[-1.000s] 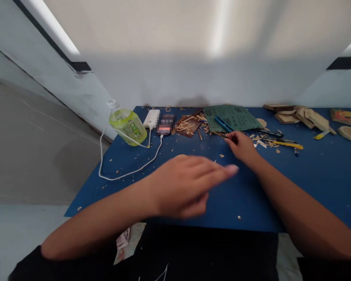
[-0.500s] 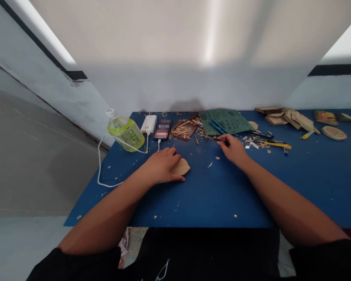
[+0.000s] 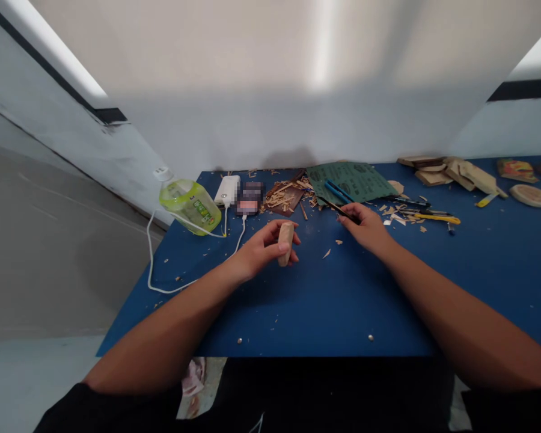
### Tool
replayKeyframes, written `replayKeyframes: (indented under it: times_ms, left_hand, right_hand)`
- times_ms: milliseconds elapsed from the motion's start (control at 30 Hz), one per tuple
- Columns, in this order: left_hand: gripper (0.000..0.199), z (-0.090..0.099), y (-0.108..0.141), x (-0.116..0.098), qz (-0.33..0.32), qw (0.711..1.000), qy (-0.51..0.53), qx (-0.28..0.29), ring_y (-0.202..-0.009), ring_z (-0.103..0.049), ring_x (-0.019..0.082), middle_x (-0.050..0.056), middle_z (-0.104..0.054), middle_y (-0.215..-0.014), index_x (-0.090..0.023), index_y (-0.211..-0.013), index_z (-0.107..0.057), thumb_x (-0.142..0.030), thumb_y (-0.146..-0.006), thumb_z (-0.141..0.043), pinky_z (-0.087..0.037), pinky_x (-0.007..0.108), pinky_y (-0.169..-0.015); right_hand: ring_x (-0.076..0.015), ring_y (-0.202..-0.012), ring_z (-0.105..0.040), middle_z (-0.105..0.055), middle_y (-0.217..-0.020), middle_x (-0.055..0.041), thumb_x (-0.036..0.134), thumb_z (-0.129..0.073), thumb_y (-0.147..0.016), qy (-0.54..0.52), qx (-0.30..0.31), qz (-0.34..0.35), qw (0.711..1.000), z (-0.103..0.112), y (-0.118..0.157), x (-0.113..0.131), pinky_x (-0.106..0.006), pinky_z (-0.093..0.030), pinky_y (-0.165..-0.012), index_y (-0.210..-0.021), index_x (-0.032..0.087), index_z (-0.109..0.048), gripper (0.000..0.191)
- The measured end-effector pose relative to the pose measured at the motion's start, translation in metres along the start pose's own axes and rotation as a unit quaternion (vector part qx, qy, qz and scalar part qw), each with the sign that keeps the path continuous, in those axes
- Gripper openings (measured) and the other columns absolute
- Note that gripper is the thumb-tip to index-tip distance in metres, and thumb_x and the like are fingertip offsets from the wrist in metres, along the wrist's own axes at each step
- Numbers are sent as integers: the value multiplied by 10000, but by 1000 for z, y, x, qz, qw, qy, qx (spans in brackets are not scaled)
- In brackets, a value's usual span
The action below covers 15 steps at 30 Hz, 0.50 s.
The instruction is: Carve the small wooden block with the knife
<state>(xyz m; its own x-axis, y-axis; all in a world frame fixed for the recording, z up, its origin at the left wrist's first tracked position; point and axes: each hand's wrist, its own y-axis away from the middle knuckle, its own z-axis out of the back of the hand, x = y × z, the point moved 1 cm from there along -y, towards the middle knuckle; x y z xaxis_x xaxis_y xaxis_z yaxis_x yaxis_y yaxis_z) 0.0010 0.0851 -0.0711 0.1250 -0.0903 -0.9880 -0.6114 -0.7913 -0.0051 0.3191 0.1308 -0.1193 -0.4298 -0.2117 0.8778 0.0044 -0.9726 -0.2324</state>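
My left hand [image 3: 265,248] grips a small pale wooden piece [image 3: 285,243] between thumb and fingers, its narrow edge turned up, above the blue table [image 3: 306,300]. To the right, my right hand [image 3: 360,224] is closed on a thin dark pencil-like tool [image 3: 338,208] whose tip points up and left. Just behind that tool lies a blue pen-shaped tool [image 3: 339,191] on a green sandpaper sheet [image 3: 365,177]. Wood shavings [image 3: 282,195] are heaped on a brown sheet left of the sandpaper.
At the left stand a yellow-green bottle [image 3: 192,207], a white power bank [image 3: 228,190] and a phone [image 3: 249,201] with white cables. Rightward lie a yellow cutter [image 3: 437,218], wood blocks [image 3: 460,174], a round wooden disc [image 3: 531,195] and a colourful packet [image 3: 517,170].
My left hand has lifted the wooden piece off the table and tilted it on edge. My right hand has raised the thin dark tool. The view has shifted slightly.
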Motion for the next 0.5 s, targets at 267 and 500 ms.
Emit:
replayKeyframes:
  times_ms: [267,500]
  left_hand:
    - [597,-11,3,-4,34,982,183,1,-692,-613,145,85,-667,-1110,-236,-1393,-585,-409,-842,-739,-467,281,-575]
    - [659,-11,-1,-4,34,988,151,-5,-705,-657,173,110,-701,-1115,-183,-1393,-609,-228,-743,-709,-482,293,-575]
  right_hand:
    - [-221,-769,-663,-669,-832,-7,423,-708,-907,-27,84,6,996,-6,12,16,-375,-521,-704,-980,277,-537,237]
    - [-175,-711,-553,-615,-791,-5,593,-580,-1000,-29,171,37,984,-10,20,57,-321,-435,-660,-1083,214,-692,403]
